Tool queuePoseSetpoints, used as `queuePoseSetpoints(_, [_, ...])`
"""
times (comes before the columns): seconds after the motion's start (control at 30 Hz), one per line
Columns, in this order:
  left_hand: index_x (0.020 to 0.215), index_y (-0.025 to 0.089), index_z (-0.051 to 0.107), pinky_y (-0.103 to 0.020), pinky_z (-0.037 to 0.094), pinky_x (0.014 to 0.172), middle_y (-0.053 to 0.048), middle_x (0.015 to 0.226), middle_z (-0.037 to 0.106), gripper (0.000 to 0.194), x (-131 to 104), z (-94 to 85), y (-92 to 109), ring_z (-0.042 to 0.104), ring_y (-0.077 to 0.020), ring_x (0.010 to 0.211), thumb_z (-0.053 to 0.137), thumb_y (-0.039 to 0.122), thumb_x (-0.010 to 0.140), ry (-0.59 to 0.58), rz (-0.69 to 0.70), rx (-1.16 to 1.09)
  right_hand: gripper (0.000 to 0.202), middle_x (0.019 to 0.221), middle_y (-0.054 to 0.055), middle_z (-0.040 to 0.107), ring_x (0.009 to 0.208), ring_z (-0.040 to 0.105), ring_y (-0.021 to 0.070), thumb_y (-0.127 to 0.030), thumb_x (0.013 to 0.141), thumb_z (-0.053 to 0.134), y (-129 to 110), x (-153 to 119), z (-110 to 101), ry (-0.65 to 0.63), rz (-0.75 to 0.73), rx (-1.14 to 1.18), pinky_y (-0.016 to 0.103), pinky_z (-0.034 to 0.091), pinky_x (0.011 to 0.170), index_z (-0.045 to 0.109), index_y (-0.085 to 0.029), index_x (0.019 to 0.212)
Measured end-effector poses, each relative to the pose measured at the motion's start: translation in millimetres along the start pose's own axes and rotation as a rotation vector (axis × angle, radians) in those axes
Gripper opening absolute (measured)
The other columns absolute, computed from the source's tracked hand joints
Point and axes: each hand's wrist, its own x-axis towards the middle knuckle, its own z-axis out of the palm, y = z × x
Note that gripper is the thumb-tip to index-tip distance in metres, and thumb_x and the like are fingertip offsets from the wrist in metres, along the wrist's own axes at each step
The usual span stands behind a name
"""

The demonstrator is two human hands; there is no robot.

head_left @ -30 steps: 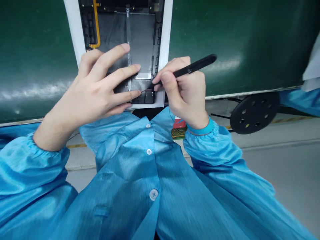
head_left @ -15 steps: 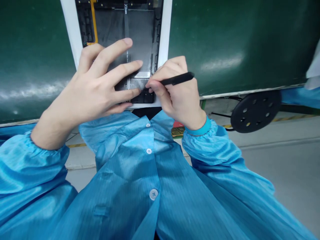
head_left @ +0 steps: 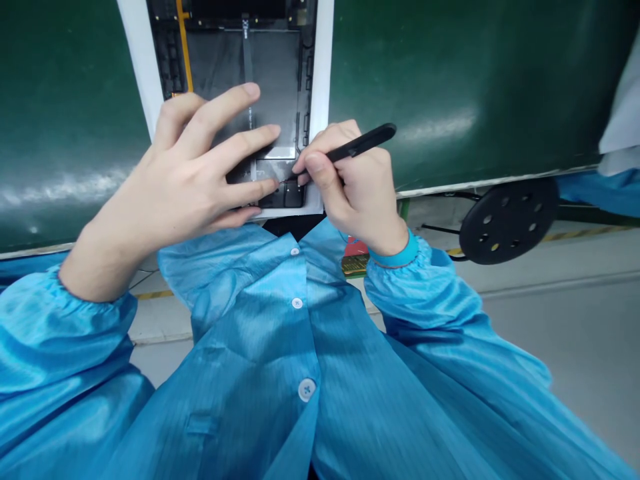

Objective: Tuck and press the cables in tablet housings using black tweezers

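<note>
An opened tablet (head_left: 280, 87) lies with its dark inside facing up, showing a large flat black panel, a grey ribbon strip (head_left: 247, 53) and an orange flex cable (head_left: 185, 47). My left hand (head_left: 190, 167) is spread over its left and lower part, palm down, fingertips resting on the inside. In a pen-like grip, my right hand (head_left: 357, 187) holds slim black tweezers (head_left: 367, 141) at the tablet's lower right. Their points reach down near my left fingertips, beside small black parts (head_left: 294, 195) at the bottom edge. My fingers partly hide the points.
Under the tablet is a white border or sheet (head_left: 323, 87) on the green tabletop (head_left: 425, 80). The table's front edge runs close to my blue smock (head_left: 250, 347). A round black stool seat (head_left: 510, 223) with holes stands at the right, and white cloth (head_left: 623, 120) hangs at the far right.
The tablet appears shifted slightly left and down in view. The back end of the tweezers has risen a little, and my right hand is slightly lower. My left hand stays spread on the tablet.
</note>
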Motion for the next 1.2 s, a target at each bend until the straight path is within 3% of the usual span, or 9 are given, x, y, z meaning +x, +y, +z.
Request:
queuePoseSetpoints(0.27, [0.162, 0.033, 0.058, -0.071, 0.039, 0.110, -0.004, 0.175, 0.026, 0.068, 0, -0.1, 0, -0.007, -0.0770, 0.159, 0.045, 0.070, 0.107, 0.028, 0.063, -0.001, 0.054, 0.095, 0.006, 0.073, 0.105, 0.071, 0.0256, -0.065, 0.116, 0.034, -4, -1, 3, 0.087, 0.013, -0.002, 0.050, 0.057, 0.109, 0.070, -0.028, 0.101])
queuePoseSetpoints(0.43, [0.158, 0.035, 0.063, -0.069, 0.042, 0.115, 0.000, 0.177, 0.031, 0.060, 4, -0.7, 1, -0.009, -0.0692, 0.165, 0.052, 0.067, 0.109, 0.143, 0.206, -0.029, 0.055, 0.093, 0.006, 0.072, 0.099, 0.069, 0.0266, -0.064, 0.116, 0.030, -3, -2, 1, 0.086, 0.007, -0.056, 0.051, 0.055, 0.108, 0.070, -0.029, 0.101])
queuePoseSetpoints(0.57, [0.150, 0.033, 0.071, -0.077, 0.028, 0.127, 0.003, 0.176, 0.038, 0.052, 3, 3.9, 0, -0.006, -0.0608, 0.170, 0.055, 0.062, 0.110, 0.246, 0.289, -0.032, 0.054, 0.094, 0.006, 0.071, 0.101, 0.069, 0.0270, -0.067, 0.115, 0.035, -4, -3, 4, 0.065, 0.029, 0.002, 0.053, 0.054, 0.111, 0.071, -0.029, 0.100])
queuePoseSetpoints(0.67, [0.150, 0.040, 0.070, -0.070, 0.010, 0.141, 0.011, 0.179, 0.036, 0.052, -12, 2.3, -4, 0.008, -0.0496, 0.174, 0.059, 0.066, 0.107, 0.435, 0.257, -0.065, 0.050, 0.089, 0.003, 0.069, 0.088, 0.069, 0.0210, -0.060, 0.117, 0.043, -9, -2, 9, 0.240, 0.024, 0.133, 0.043, 0.059, 0.095, 0.072, -0.025, 0.094])
queuePoseSetpoints(0.73, [0.158, 0.048, 0.061, -0.057, 0.020, 0.143, 0.019, 0.178, 0.036, 0.060, -27, -5.0, -5, 0.018, -0.0418, 0.174, 0.064, 0.070, 0.101, 0.609, 0.135, -0.244, 0.044, 0.086, 0.002, 0.068, 0.081, 0.067, 0.0166, -0.053, 0.116, 0.052, -12, -2, 8, 0.417, 0.056, 0.307, 0.035, 0.059, 0.084, 0.072, -0.024, 0.089])
queuePoseSetpoints(0.83, [0.161, 0.048, 0.054, -0.045, 0.049, 0.127, 0.021, 0.170, 0.048, 0.068, -47, -23.3, -1, 0.036, -0.0358, 0.169, 0.062, 0.064, 0.096, 0.744, -0.203, -0.773, 0.038, 0.105, 0.003, 0.074, 0.105, 0.074, 0.0186, -0.051, 0.112, 0.062, -13, -2, -5, 0.506, 0.185, 0.656, 0.038, 0.063, 0.101, 0.070, -0.024, 0.086])
queuePoseSetpoints(0.93, [0.155, 0.032, 0.059, -0.042, 0.058, 0.115, 0.010, 0.162, 0.058, 0.057, -50, -38.9, 5, 0.055, -0.0347, 0.155, 0.051, 0.042, 0.100, 0.675, -0.449, -1.196, 0.038, 0.145, 0.004, 0.072, 0.146, 0.065, 0.0262, -0.054, 0.113, 0.058, -5, -3, -22, 0.287, 0.353, 0.864, 0.055, 0.058, 0.118, 0.064, -0.025, 0.089])
queuePoseSetpoints(1.03, [0.136, 0.025, 0.064, -0.035, 0.060, 0.107, 0.000, 0.144, 0.071, 0.039, -39, -43.2, -5, 0.069, -0.0273, 0.133, 0.062, 0.036, 0.099, 0.613, -0.420, -1.332, 0.039, 0.157, 0.003, 0.069, 0.156, 0.059, 0.0271, -0.059, 0.112, 0.058, -2, -1, -28, 0.122, 0.421, 0.976, 0.059, 0.055, 0.122, 0.061, -0.026, 0.092])
queuePoseSetpoints(1.2, [0.098, 0.017, 0.069, -0.026, 0.054, 0.070, -0.006, 0.088, 0.073, 0.026, -14, -46.0, -37, 0.065, -0.0148, 0.076, 0.078, 0.038, 0.087, 0.565, -0.354, -1.196, 0.040, 0.142, 0.007, 0.079, 0.143, 0.071, 0.0281, -0.059, 0.097, 0.082, -20, 6, -24, 0.213, 0.522, 1.226, 0.054, 0.055, 0.126, 0.068, -0.024, 0.083])
